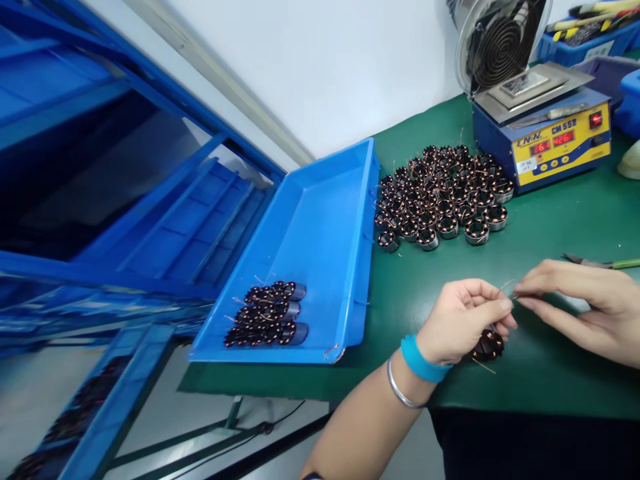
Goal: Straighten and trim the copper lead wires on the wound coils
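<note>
Close to the front edge of the green table, my left hand (465,317) is closed, its thumb and fingers pinching a thin copper wire (508,284). Below those fingers is a wound motor stator (487,347), a dark ring with copper windings and a loose wire end sticking out toward me. Part of that ring is hidden by the hand. From the right, my right hand (585,303) pinches the wire with thumb and forefinger, its tips almost touching the left ones. A teal band and a metal bangle circle my left wrist.
A blue tray (365,267) with rows of stators (270,313) stands to the left. More stators (445,193) crowd the green table (415,287) behind my hands. A solder pot (545,133) stands at the back right, green-handled pliers (620,264) at right. Blue racks (175,220) fill the far left.
</note>
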### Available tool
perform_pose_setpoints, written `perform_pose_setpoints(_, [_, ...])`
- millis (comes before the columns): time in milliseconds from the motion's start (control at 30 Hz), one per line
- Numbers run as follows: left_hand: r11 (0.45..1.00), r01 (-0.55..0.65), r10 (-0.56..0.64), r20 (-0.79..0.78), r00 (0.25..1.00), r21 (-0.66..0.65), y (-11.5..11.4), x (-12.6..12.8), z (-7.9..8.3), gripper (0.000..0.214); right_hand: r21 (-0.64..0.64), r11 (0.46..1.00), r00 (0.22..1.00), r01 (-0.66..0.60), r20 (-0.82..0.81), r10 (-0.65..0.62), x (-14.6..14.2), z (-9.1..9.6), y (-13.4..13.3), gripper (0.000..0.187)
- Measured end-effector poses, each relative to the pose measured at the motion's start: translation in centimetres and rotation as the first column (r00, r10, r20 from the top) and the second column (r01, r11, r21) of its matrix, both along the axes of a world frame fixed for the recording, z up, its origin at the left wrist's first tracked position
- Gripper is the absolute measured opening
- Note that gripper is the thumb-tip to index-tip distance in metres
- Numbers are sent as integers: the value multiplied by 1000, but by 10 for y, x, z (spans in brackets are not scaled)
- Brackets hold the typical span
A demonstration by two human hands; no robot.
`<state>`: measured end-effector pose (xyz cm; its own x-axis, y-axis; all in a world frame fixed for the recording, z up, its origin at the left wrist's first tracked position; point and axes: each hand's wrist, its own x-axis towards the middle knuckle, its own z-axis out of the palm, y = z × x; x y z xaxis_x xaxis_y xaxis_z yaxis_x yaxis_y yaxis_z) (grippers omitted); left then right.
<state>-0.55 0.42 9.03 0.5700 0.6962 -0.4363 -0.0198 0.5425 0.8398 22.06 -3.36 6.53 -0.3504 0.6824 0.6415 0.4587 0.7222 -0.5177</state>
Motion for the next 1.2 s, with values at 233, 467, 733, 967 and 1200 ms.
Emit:
perform_pose_setpoints(233, [997, 67, -66, -39, 997, 41, -1, 0, 4, 57, -73, 996, 998, -58, -5, 58, 4, -8, 2, 22])
perform_pose_setpoints(467, [916, 30, 38, -161, 986, 401, -9, 1, 9, 43, -765, 598, 966, -240, -248, 71, 3, -2, -2, 68])
perform_pose_setpoints(733, [995, 4, 1, -51, 999, 96, 4, -3, 6, 59, -142, 988, 995, -57, -93, 44, 1, -6, 0, 11])
perform_pose_setpoints(967, [997, -1, 3, -38, 999, 71, 1, -1, 5, 61, -3, 998, 996, -68, -64, 68, -4, 0, 0, 23])
perform_pose_setpoints(1200, [1000, 16, -17, 37, 999, 24, 2, -2, 1, 62, 25, 1000, 1000, -4, 15, 3, 1, -5, 2, 15])
